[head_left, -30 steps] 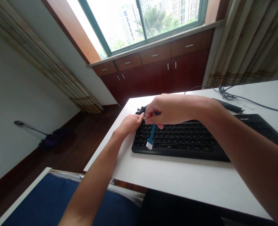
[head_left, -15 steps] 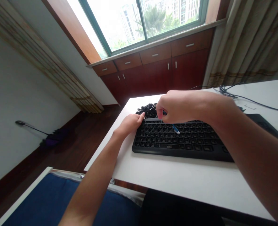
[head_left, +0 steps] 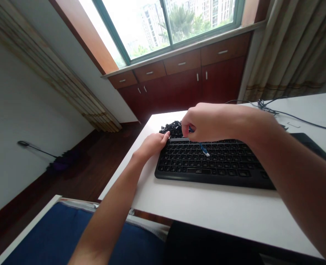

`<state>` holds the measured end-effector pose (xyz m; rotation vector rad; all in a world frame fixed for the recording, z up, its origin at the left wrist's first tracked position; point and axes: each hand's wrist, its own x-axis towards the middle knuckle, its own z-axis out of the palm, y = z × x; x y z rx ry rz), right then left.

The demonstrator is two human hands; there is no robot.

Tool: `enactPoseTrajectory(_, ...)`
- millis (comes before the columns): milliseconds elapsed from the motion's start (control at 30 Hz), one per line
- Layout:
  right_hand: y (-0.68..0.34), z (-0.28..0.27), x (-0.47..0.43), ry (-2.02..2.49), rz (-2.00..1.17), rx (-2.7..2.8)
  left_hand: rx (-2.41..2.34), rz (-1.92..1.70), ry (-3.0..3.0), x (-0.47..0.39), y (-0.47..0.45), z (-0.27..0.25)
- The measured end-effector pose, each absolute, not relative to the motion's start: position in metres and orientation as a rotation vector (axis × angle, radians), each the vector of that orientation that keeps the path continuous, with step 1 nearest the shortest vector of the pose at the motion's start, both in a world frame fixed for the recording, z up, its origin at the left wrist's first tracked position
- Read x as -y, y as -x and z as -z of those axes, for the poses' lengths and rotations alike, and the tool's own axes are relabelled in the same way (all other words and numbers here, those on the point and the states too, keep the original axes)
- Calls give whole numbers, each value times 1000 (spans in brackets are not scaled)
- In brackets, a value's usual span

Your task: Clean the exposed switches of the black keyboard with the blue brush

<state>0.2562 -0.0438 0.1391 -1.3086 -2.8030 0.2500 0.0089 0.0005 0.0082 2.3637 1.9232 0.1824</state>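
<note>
Holding blue brush (head_left: 203, 148), right grip (head_left: 199, 123) closed, tip (head_left: 207, 155) below it over black keyboard (head_left: 192, 163), left grip (head_left: 154, 142) at corner, closure unclear

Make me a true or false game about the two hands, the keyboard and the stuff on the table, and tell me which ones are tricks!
1. The right hand holds a blue brush with a white tip. True.
2. The left hand is holding the brush too. False: it is at the left end of the keyboard, away from the brush.
3. A pile of little black pieces lies behind the keyboard, near its left end. True.
4. The table has a bright red top. False: the top is white.
5. A tangled dark cable is on the table, farther to the right than the pile. True.
</note>
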Motion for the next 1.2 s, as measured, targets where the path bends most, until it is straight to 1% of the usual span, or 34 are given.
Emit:
enactPoseTrajectory(100, -258, -140, 44, 1417, -246, 2820, -1928, -192, -2344, -1, -9, -7)
enactPoseTrajectory(167, -258, -141, 43, 1406, -305, 2857, -1937, -187, -2336, 0, -9, -9)
enactPoseTrajectory(300, -259, -143, 46, 1132, -653, 3010, -1924, -155, -2320, 3, -11, -14)
enactPoseTrajectory(333, -259, -144, 48, 1093, -684, 3017, -1920, -145, -2316, 4, -12, -15)
enactPoseTrajectory(367, -259, -145, 49, 1093, -656, 3002, -1916, -140, -2316, 4, -12, -16)
enactPoseTrajectory(500, -259, -143, 50, 1340, -327, 2867, -1935, -162, -2341, 3, -10, -13)
enactPoseTrajectory(567, -260, -141, 48, 1411, -261, 2865, -1944, -167, -2334, 1, -8, -10)
enactPoseTrajectory(867, -265, -147, 47, 1589, -278, 2859, -1936, -164, -2351, -3, -3, -5)
enactPoseTrajectory(1067, -265, -150, 52, 1850, -412, 2830, -1904, -202, -2334, -1, -3, -5)
enactPoseTrajectory(1200, -268, -145, 46, 1749, -350, 2815, -1905, -209, -2327, -1, -2, -4)
